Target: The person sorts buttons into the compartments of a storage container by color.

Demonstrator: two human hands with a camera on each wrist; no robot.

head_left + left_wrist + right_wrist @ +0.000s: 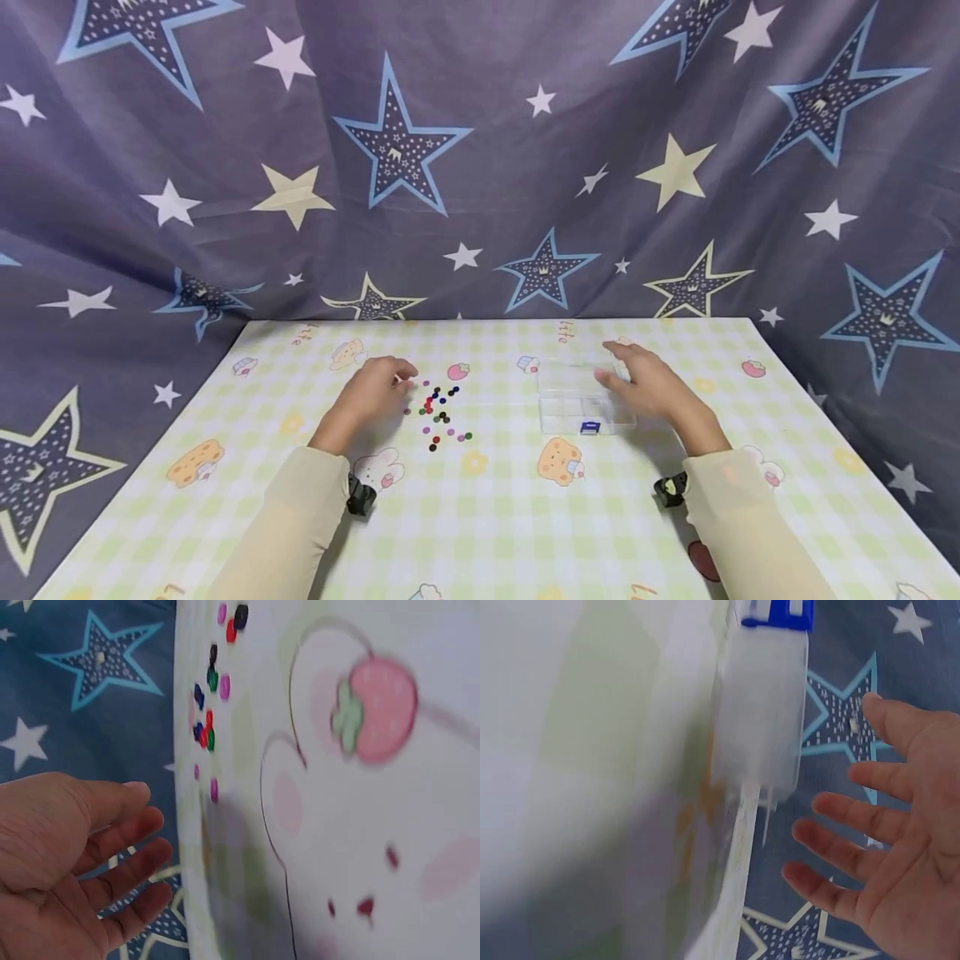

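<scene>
My left hand (377, 390) hovers just left of a scatter of small colored beads (430, 408) on the tablecloth, its fingers loosely bent and holding nothing. Red, black, blue, green and purple beads (209, 735) also show in the left wrist view, beyond the fingertips. On the right, my right hand (648, 383) is over the right side of a clear plastic compartment box (561, 414), fingers spread and apart from any object. The box has a blue latch (590, 427) at its front, and its transparent lid (562, 377) lies back behind it. Part of the box is hidden under the right hand.
A green-and-white checked tablecloth (480, 533) with printed cartoon figures covers the table. Behind it hangs a dark curtain (480, 217) with stars. Each wrist wears a small black camera, such as the left one (362, 496).
</scene>
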